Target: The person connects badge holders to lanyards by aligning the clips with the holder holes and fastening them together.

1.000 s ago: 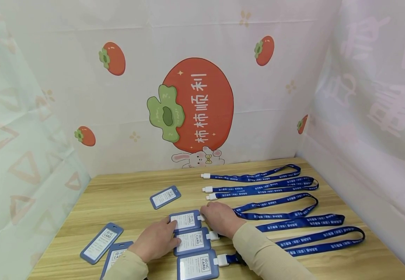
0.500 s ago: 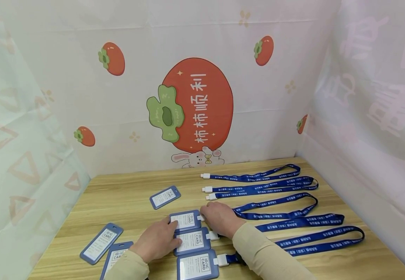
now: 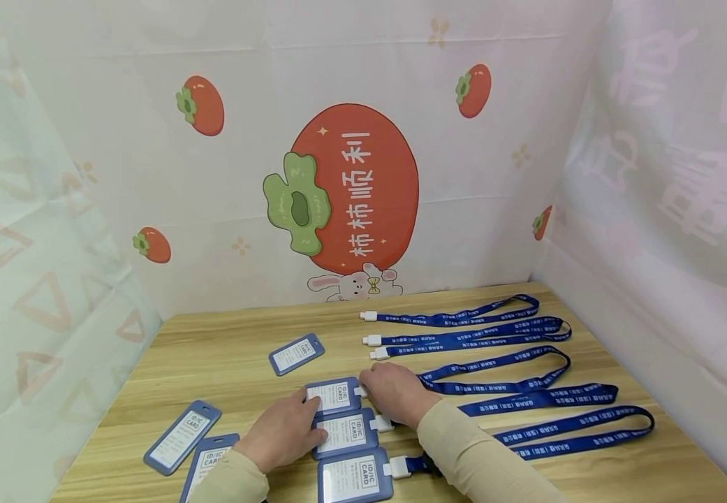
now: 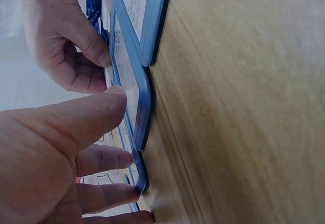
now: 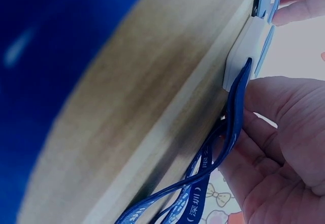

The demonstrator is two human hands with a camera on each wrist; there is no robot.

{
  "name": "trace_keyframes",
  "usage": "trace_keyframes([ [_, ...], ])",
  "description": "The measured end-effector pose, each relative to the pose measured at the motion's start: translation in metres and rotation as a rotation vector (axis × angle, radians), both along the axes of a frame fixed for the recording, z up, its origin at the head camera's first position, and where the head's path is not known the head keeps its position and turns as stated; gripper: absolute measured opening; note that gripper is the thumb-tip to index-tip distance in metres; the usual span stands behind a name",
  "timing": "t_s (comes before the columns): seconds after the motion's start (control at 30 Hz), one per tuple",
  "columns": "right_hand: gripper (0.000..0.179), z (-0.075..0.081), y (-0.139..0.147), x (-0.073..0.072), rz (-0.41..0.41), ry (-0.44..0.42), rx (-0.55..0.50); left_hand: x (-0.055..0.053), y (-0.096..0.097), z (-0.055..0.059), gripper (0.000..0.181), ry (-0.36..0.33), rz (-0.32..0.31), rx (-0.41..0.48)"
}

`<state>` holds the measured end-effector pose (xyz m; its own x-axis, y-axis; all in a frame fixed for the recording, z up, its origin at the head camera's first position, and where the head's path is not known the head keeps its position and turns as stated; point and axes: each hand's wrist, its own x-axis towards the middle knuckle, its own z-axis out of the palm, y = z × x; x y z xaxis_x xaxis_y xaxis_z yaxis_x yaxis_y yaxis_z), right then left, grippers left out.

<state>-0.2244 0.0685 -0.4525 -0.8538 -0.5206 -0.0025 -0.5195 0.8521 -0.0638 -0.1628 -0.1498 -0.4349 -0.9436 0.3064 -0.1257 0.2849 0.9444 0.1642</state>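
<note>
In the head view three blue ID card holders lie in a column: a far one, a middle one and a near one. My left hand lies along their left side, fingers fairly straight. Its fingertips touch the far holder, and the thumb rests at the middle holder's edge. My right hand pinches the white lanyard clip at the far holder's right end, partly hidden by the fingers. White clips join the middle and near holders to blue lanyards; the right forearm covers part of these straps.
Behind the hands lie several blue lanyards with white clips, unattached to holders. One loose card holder is beyond the left hand. Two more, a left holder and a partly covered holder, lie left. A printed cloth backs the table.
</note>
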Motion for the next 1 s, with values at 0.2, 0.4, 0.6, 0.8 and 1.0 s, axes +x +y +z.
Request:
trace_keyframes([
  [0.2,0.020,-0.0002,0.0001,0.0003,-0.002,0.001,-0.007,0.0007,0.0015,0.0002,0.061,-0.005,0.002,0.007],
  [0.4,0.020,-0.0006,0.0004,0.0000,-0.004,0.004,-0.016,0.0003,0.0005,0.0003,0.061,0.002,-0.002,0.013],
  [0.6,0.020,-0.0012,0.0002,-0.0004,-0.006,0.002,-0.014,0.0004,0.0005,-0.0006,0.062,0.001,-0.003,0.020],
  [0.8,0.021,-0.0017,0.0001,-0.0007,-0.008,0.003,-0.013,0.0004,0.0011,-0.0019,0.063,0.005,-0.002,0.020],
  [1.0,0.021,-0.0010,-0.0002,-0.0003,-0.015,-0.004,-0.012,-0.0004,0.0012,-0.0031,0.063,0.003,0.003,0.015],
])
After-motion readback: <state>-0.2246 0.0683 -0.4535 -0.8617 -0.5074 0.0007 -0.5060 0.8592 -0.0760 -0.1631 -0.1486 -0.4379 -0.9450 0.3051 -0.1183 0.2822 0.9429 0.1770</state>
